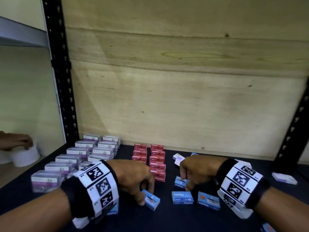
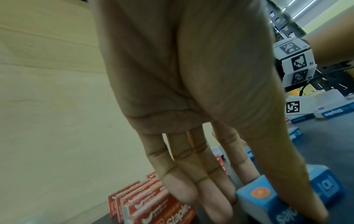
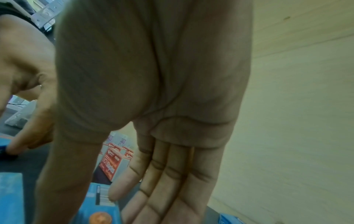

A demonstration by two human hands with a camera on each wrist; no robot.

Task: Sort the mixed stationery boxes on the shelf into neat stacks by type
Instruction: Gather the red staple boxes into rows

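On the dark shelf (image 1: 130,220) my left hand (image 1: 144,193) pinches a small blue staples box (image 1: 151,199) between thumb and fingers; in the left wrist view the thumb (image 2: 287,174) lies against that blue box (image 2: 268,198). My right hand (image 1: 184,181) reaches down on another blue staples box (image 1: 180,181), thumb on one side, fingers (image 3: 162,189) on the other side of the box (image 3: 99,203). Two more blue boxes (image 1: 182,197) (image 1: 208,201) lie flat near the front. Red staples boxes (image 1: 157,164) stand in two rows behind the hands. Clear purple-labelled boxes (image 1: 75,158) fill two rows at the left.
White-and-purple boxes lie loose at the back (image 1: 178,158) and far right (image 1: 284,178). A plywood back panel (image 1: 184,97) closes the shelf, between black uprights (image 1: 61,81) (image 1: 294,128). Another person's hand (image 1: 16,141) touches white rolls (image 1: 25,156) beyond the left upright.
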